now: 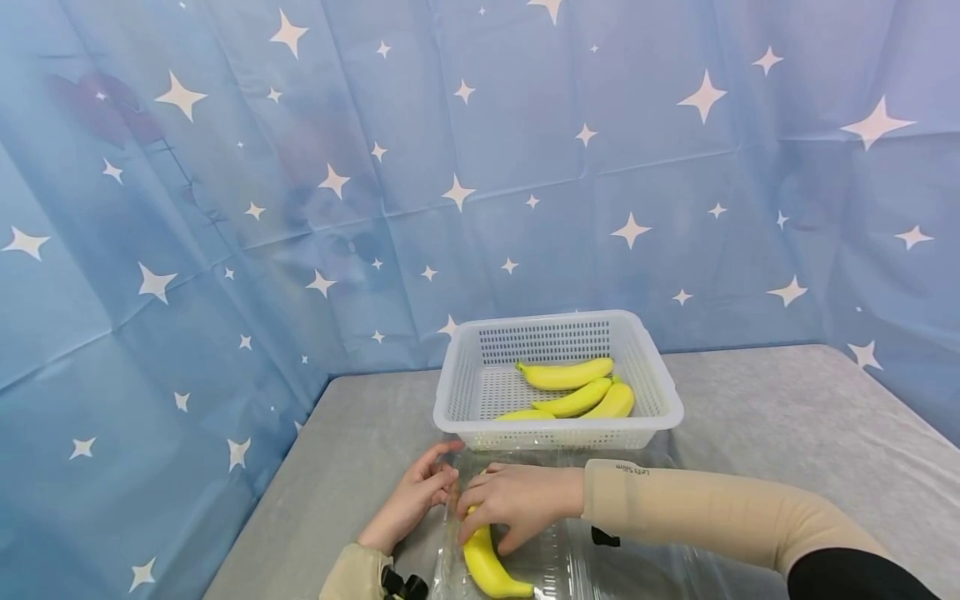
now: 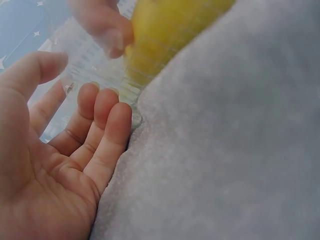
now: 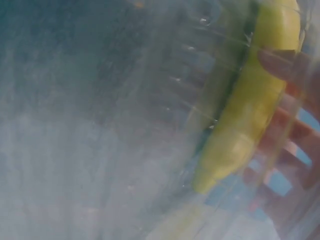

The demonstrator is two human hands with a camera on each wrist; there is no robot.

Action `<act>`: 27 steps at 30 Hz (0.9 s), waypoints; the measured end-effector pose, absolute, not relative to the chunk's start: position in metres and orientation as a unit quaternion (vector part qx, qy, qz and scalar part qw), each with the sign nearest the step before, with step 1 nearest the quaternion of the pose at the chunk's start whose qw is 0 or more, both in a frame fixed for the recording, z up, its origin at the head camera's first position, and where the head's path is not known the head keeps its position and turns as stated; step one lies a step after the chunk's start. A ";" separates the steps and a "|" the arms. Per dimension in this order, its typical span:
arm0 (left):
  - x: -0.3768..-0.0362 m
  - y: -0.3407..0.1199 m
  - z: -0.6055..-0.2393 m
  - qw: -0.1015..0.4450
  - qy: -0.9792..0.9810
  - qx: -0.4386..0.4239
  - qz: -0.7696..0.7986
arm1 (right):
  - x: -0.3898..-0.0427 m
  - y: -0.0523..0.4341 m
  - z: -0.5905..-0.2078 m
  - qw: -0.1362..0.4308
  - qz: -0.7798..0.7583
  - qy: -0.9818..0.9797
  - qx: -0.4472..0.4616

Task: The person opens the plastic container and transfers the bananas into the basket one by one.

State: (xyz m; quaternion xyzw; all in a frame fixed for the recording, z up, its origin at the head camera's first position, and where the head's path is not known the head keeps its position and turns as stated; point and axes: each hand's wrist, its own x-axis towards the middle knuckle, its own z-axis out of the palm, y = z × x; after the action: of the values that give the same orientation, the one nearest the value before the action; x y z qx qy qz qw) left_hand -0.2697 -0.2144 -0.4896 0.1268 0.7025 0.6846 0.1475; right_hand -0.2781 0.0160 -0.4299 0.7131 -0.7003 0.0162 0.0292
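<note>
A yellow banana (image 1: 489,568) lies in a clear plastic container (image 1: 557,542) at the table's near side. My right hand (image 1: 525,498) grips this banana from above, thumb on one side and fingers on the other; through clear plastic, the right wrist view shows the thumb against the banana (image 3: 245,105). Beside the container's left edge is my left hand (image 1: 417,492), its fingers loosely bent. In the left wrist view, the fingertips (image 2: 119,117) of that hand rest at the container's side, and its palm holds nothing.
Behind the container stands a white perforated plastic basket (image 1: 558,425) with several bananas (image 1: 566,375) in it. Grey cloth (image 1: 757,417) covers the table. A blue curtain (image 1: 525,242) with white stars hangs along the back and left.
</note>
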 end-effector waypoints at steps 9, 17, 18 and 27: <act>-0.270 -0.214 -0.490 0.145 0.704 0.128 0.683 | -0.279 0.014 -0.429 0.028 0.014 -0.701 0.712; -0.270 -0.215 -0.491 0.147 0.703 0.129 0.684 | -0.279 0.013 -0.428 0.026 0.011 -0.700 0.714; -0.270 -0.215 -0.491 0.147 0.703 0.128 0.684 | -0.279 0.013 -0.428 0.027 0.010 -0.700 0.714; -0.272 -0.216 -0.493 0.146 0.706 0.125 0.681 | -0.279 0.012 -0.430 0.035 0.006 -0.699 0.714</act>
State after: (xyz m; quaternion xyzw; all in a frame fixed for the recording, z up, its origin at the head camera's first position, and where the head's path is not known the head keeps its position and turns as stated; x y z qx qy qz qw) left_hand -0.2724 -0.2162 -0.4934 0.1248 0.7064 0.6813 0.1460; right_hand -0.2794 0.0122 -0.4296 0.7142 -0.6990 0.0057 0.0348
